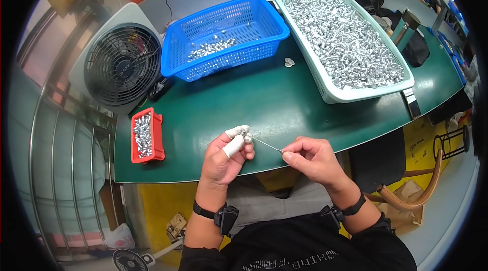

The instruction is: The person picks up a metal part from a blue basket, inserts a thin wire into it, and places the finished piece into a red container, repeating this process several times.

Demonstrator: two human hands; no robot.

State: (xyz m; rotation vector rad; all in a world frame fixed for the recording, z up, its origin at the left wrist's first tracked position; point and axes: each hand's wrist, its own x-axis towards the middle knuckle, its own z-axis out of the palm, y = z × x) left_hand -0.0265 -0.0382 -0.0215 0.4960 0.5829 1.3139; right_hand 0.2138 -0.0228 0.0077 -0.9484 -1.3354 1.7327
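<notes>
Over the front edge of the green table, my left hand (pixel 219 163) pinches a small silver metal part (pixel 245 133). White finger covers (pixel 234 146) wrap its thumb and forefinger. My right hand (pixel 316 163), to the right, grips a thin metal rod (pixel 267 145) between thumb and forefinger. The rod's far end reaches the silver part; whether it goes inside cannot be made out. A red bin (pixel 158 138) of small silver parts stands left of my left hand.
A blue basket (pixel 272 40) with some metal parts stands at the back, beside a square fan (pixel 122 65). A pale green basket (pixel 325 85) heaped with silver parts is at back right. Two small oval pieces (pixel 289 62) lie between the baskets on the green table (pixel 229 100).
</notes>
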